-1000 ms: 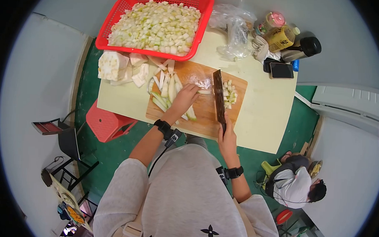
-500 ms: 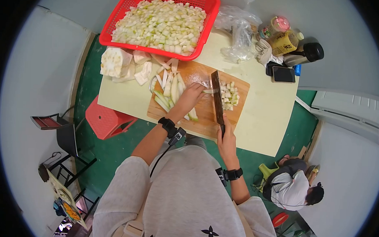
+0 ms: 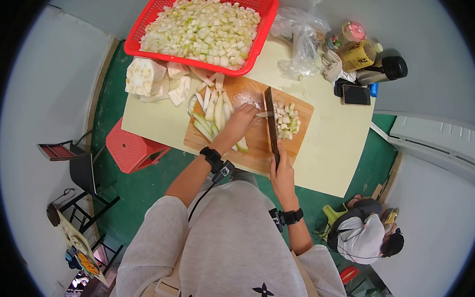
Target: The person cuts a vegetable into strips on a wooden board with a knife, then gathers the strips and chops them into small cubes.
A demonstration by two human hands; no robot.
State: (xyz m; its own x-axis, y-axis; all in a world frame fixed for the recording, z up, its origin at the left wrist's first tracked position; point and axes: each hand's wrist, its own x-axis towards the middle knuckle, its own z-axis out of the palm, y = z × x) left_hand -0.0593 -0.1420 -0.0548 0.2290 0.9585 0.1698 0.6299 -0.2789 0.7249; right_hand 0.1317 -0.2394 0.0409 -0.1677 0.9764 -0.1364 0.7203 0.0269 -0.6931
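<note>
My right hand (image 3: 283, 170) is closed around the handle of a cleaver (image 3: 271, 118), whose dark blade stands on edge over the wooden cutting board (image 3: 253, 154). Under my left hand (image 3: 241, 122), with its fingers bent, a pale vegetable strip (image 3: 264, 114) is held down and reaches to the blade. Diced pieces (image 3: 287, 121) lie on the blade's right side. Left of my left hand, several cut strips (image 3: 219, 110) with pale green edges rest on the board. The fingertips of my left hand are partly hidden.
A red basket (image 3: 198, 59) of diced vegetable stands at the table's back. Large white chunks (image 3: 145, 77) lie at the left. Plastic bags (image 3: 304, 46), a bottle (image 3: 358, 56), a thermos (image 3: 384, 70) and a phone (image 3: 356, 95) sit at the right. A red stool (image 3: 130, 147) is left; a seated person (image 3: 362, 234) is right.
Both hands stay in nearly the same place. The cleaver has shifted very slightly to the left, still beside the strip's end. The seated person at the right has moved a little.
</note>
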